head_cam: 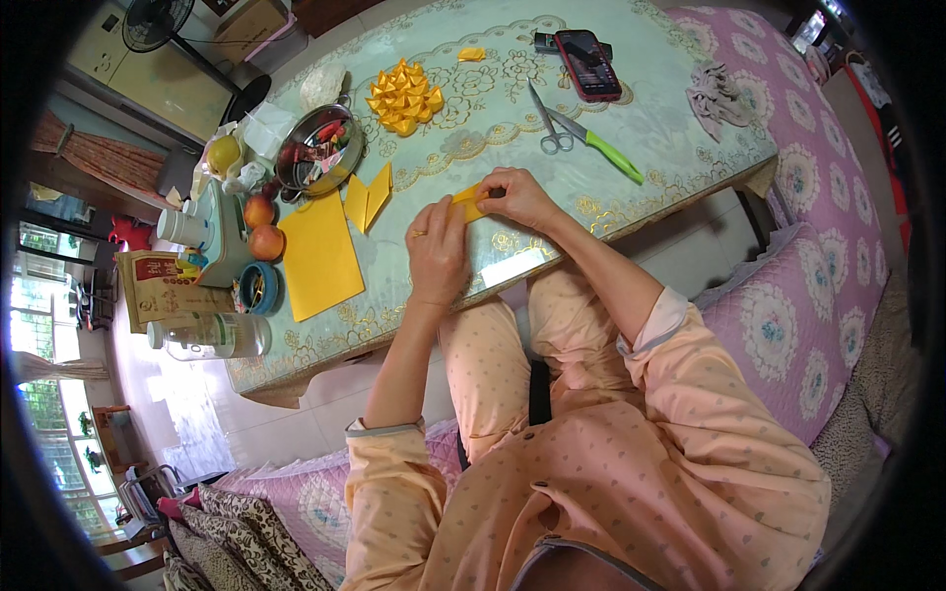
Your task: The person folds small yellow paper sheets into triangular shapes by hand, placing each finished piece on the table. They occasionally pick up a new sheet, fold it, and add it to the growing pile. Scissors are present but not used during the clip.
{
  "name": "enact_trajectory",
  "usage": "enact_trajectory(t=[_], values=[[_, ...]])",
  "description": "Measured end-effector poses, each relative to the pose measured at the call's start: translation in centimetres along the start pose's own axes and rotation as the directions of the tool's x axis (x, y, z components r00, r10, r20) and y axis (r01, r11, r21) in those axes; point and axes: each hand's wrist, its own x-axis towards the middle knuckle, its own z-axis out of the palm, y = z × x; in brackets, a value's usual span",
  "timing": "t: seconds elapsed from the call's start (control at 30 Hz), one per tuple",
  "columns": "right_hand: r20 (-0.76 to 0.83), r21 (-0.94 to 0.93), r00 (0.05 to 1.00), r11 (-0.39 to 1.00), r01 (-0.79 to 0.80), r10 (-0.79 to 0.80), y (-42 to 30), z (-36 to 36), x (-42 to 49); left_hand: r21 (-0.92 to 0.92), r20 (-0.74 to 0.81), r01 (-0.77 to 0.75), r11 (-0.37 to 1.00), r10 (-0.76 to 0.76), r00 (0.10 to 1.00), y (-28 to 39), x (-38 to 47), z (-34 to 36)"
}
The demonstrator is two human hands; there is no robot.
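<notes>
Both hands meet over the near edge of the table, on a small folded strip of yellow paper (467, 202). My left hand (439, 251) presses its left end with the fingers, a ring on one of them. At the other end, my right hand (517, 198) pinches the paper between thumb and fingers. To the left lie a flat yellow paper sheet (318, 258) and a creased yellow paper piece (367, 198) with two raised points. Farther back stands a cluster of folded yellow paper units (403, 97). One small folded yellow piece (471, 55) rests alone near the far side.
Scissors (551, 125) and a green-handled knife (602, 149) lie right of my hands, below a phone (588, 66). A steel pot (322, 151), apples (265, 242), a blue bowl (259, 287) and a plastic jar (214, 336) crowd the left side. A crumpled cloth (715, 97) lies far right.
</notes>
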Motion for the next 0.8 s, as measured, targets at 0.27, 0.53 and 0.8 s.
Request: enact_trajectory(t=[0.27,0.53,0.8], values=[[-0.018,-0.025,0.999,0.998,0.050,-0.050,0.8,0.1,0.2,0.039,0.082,0.097,0.995,-0.100,0.992,1.5,1.5,1.1],[0.002,-0.045,0.995,0.994,0.099,-0.099,0.7,0.0,0.1,0.126,0.050,0.117,0.985,-0.124,0.991,1.2,1.0,1.3],[0.016,-0.096,0.997,0.993,0.075,-0.074,0.3,-0.1,0.1,0.202,0.173,0.119,0.972,-0.155,0.973,0.6,1.1,0.7]])
